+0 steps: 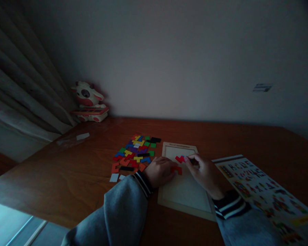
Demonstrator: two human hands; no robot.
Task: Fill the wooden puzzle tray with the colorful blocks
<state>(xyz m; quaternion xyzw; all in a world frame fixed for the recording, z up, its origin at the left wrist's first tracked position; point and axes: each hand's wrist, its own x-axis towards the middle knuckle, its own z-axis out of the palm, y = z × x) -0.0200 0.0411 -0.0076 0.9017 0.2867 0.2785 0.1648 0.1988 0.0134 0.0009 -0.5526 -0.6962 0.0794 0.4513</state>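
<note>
A wooden puzzle board (187,201) with a pale recessed face lies in front of me. My left hand (161,171) rests across its left edge, fingers and thumb around the left end of an orange puzzle piece (179,170) on the board. Between thumb and fingertips, my right hand (201,172) pinches a red puzzle piece (179,159) over the upper part of the board. A spot of blue shows at those fingertips; whether it is a separate piece I cannot tell. Many loose coloured puzzle pieces (138,159) are spread on the table left of the board.
On the right, under my right sleeve, lies a printed pattern sheet (265,191). A cow-shaped toy (89,100) stands at the back left of the brown table (74,177), by a curtain (23,78). A small white strip (82,136) lies in front of the toy.
</note>
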